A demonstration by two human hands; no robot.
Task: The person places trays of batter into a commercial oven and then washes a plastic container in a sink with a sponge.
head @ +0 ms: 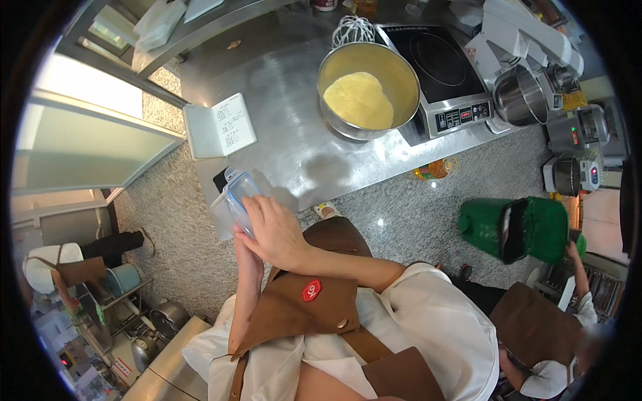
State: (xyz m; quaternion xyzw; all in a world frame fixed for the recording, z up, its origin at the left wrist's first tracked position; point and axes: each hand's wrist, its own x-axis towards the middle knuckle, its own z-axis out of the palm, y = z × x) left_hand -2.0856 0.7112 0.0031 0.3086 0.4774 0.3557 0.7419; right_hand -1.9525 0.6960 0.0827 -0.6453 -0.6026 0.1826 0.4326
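A clear plastic storage box (244,185) with a blue-edged rim is held over the near left corner of the steel worktable. My right hand (278,233) grips its near end from above, fingers spread along the side. Beneath and behind it, my left hand (248,253) holds the same end, largely covered by the right. The box's contents cannot be made out. Beyond it lies an open notebook (238,123) with handwriting. Farther right on the table, a large steel mixing bowl (331,123) holds a mound of pale yellow powder (358,100).
An induction cooker (436,60) adjoins the bowl, with a wire whisk (353,30) behind. A stand mixer (526,37) stands at the right. On the floor are an oil bottle (434,169) and a green bin (486,225). Co-workers (531,321) are at both sides.
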